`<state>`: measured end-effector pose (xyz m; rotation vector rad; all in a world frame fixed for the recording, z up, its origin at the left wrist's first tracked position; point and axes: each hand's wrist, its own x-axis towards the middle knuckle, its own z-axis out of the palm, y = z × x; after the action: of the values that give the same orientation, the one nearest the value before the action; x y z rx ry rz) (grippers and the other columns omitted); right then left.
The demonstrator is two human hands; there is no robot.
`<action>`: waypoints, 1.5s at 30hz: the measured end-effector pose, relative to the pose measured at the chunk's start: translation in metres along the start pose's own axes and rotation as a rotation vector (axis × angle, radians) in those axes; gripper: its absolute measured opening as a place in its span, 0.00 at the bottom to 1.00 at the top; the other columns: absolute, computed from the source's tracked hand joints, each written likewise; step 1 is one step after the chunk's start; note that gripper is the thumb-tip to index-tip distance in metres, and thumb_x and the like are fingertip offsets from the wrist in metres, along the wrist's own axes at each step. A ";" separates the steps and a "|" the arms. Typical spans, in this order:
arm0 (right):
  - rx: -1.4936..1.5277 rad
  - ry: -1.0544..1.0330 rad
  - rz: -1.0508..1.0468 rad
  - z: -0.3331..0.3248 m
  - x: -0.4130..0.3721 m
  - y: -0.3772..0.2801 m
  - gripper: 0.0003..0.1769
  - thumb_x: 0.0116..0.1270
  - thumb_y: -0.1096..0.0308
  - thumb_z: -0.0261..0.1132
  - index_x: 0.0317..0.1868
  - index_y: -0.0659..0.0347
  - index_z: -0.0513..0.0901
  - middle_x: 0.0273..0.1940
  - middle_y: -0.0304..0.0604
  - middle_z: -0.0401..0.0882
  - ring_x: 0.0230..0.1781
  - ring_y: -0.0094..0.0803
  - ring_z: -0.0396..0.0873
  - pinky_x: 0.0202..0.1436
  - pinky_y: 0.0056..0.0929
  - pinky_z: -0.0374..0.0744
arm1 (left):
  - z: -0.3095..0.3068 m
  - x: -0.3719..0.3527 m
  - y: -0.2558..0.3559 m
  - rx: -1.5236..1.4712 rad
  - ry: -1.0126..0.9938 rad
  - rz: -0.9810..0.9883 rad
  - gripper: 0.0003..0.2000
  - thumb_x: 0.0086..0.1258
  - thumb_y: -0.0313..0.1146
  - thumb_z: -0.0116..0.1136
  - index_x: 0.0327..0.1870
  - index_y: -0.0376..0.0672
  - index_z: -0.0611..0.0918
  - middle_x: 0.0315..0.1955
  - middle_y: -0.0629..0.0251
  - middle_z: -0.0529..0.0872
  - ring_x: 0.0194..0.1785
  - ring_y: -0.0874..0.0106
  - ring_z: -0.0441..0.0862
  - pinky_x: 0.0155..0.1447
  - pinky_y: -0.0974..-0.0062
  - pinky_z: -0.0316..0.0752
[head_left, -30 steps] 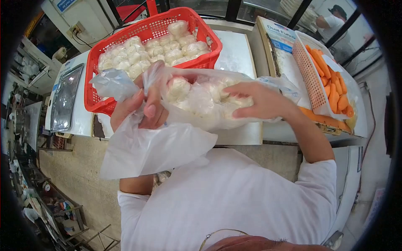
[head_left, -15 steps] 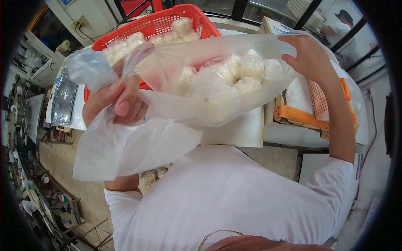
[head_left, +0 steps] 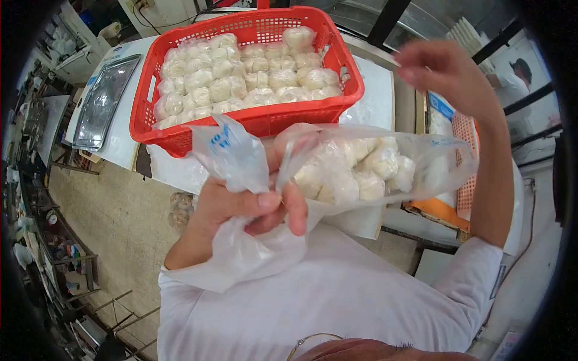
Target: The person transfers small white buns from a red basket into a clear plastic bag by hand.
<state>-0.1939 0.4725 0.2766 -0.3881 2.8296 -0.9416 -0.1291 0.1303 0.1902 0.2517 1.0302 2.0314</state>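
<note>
My left hand (head_left: 247, 204) is closed around the gathered neck of a clear plastic bag (head_left: 433, 153), and the loose plastic spreads out on both sides of the fist. Blue print shows on the bag. Several white, round bun-like pieces (head_left: 373, 168) lie inside it, stretching right from my left hand across the front of my body. My right hand (head_left: 439, 75) is raised above the bag's far end, apart from it. Its fingers are loosely bent, a little blurred, with nothing seen in them.
A red plastic basket (head_left: 352, 84) full of bagged white pieces (head_left: 223, 78) stands on the white table. Left of it lies a shiny clear-lidded tray (head_left: 108, 102). An orange crate (head_left: 463, 162) is at right. A person (head_left: 518, 84) is beyond the window bars.
My right hand has let go of the bag's far end and lifted away. My left hand has moved right and down with the bag, bringing the basket into fuller view.
</note>
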 end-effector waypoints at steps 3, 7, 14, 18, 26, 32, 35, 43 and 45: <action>-0.242 -0.001 -0.146 0.030 0.093 -0.002 0.21 0.63 0.62 0.71 0.51 0.68 0.84 0.37 0.41 0.86 0.37 0.25 0.82 0.41 0.29 0.80 | -0.018 0.001 -0.004 -0.019 -0.091 -0.045 0.45 0.58 0.38 0.70 0.78 0.36 0.61 0.32 0.46 0.87 0.19 0.84 0.65 0.25 0.88 0.59; -0.741 -0.047 -0.184 0.096 0.224 0.040 0.26 0.60 0.64 0.70 0.59 0.64 0.82 0.53 0.56 0.84 0.55 0.48 0.83 0.59 0.43 0.79 | -0.033 0.008 -0.025 -0.150 -0.235 -0.014 0.48 0.65 0.40 0.70 0.81 0.41 0.50 0.33 0.50 0.88 0.18 0.82 0.66 0.23 0.85 0.59; -0.947 -0.131 -0.158 0.156 0.328 0.115 0.29 0.55 0.65 0.70 0.59 0.64 0.82 0.69 0.56 0.70 0.69 0.54 0.70 0.66 0.47 0.76 | -0.052 0.015 -0.033 -0.171 -0.367 0.001 0.44 0.70 0.41 0.64 0.82 0.46 0.50 0.35 0.52 0.88 0.18 0.84 0.64 0.24 0.86 0.59; -1.163 -0.222 0.013 0.148 0.304 0.083 0.26 0.53 0.65 0.71 0.52 0.69 0.85 0.66 0.59 0.73 0.65 0.54 0.74 0.59 0.51 0.81 | -0.057 0.022 -0.031 -0.172 -0.435 0.040 0.40 0.74 0.34 0.58 0.81 0.39 0.50 0.38 0.48 0.88 0.28 0.77 0.75 0.33 0.82 0.69; -0.480 -0.551 0.157 0.152 0.253 0.071 0.51 0.46 0.46 0.77 0.69 0.63 0.73 0.68 0.58 0.73 0.67 0.48 0.73 0.68 0.40 0.73 | -0.050 0.029 -0.032 -0.163 -0.368 -0.034 0.43 0.71 0.43 0.63 0.82 0.45 0.50 0.33 0.54 0.88 0.18 0.84 0.64 0.24 0.85 0.59; -0.582 -0.410 -0.040 0.150 0.245 0.079 0.51 0.53 0.45 0.76 0.73 0.61 0.68 0.67 0.58 0.74 0.68 0.48 0.73 0.71 0.39 0.70 | -0.054 0.022 -0.046 -0.181 -0.319 0.010 0.45 0.70 0.43 0.65 0.82 0.43 0.49 0.32 0.54 0.88 0.17 0.83 0.63 0.23 0.85 0.58; -0.365 -0.350 -0.006 0.154 0.255 0.090 0.58 0.48 0.35 0.74 0.74 0.61 0.66 0.70 0.59 0.70 0.69 0.53 0.70 0.74 0.42 0.68 | -0.056 0.018 -0.047 -0.195 -0.286 0.022 0.46 0.69 0.42 0.65 0.81 0.41 0.49 0.32 0.54 0.88 0.17 0.83 0.63 0.23 0.85 0.58; -0.525 -0.401 0.058 0.163 0.217 0.054 0.61 0.51 0.29 0.71 0.75 0.64 0.65 0.66 0.64 0.73 0.69 0.56 0.71 0.74 0.43 0.67 | -0.050 0.016 -0.040 -0.199 -0.303 0.039 0.42 0.70 0.39 0.63 0.81 0.39 0.52 0.32 0.53 0.88 0.18 0.82 0.64 0.24 0.84 0.58; -0.530 -0.402 0.056 0.164 0.221 0.057 0.61 0.51 0.29 0.71 0.75 0.64 0.65 0.66 0.64 0.73 0.68 0.57 0.71 0.74 0.43 0.67 | -0.052 0.016 -0.041 -0.190 -0.298 0.058 0.42 0.70 0.38 0.63 0.80 0.38 0.53 0.32 0.53 0.88 0.18 0.82 0.64 0.24 0.84 0.58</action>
<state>-0.3831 0.3603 0.1015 -0.4829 2.6460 -0.0653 -0.1410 0.1256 0.1231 0.4724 0.6490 2.0506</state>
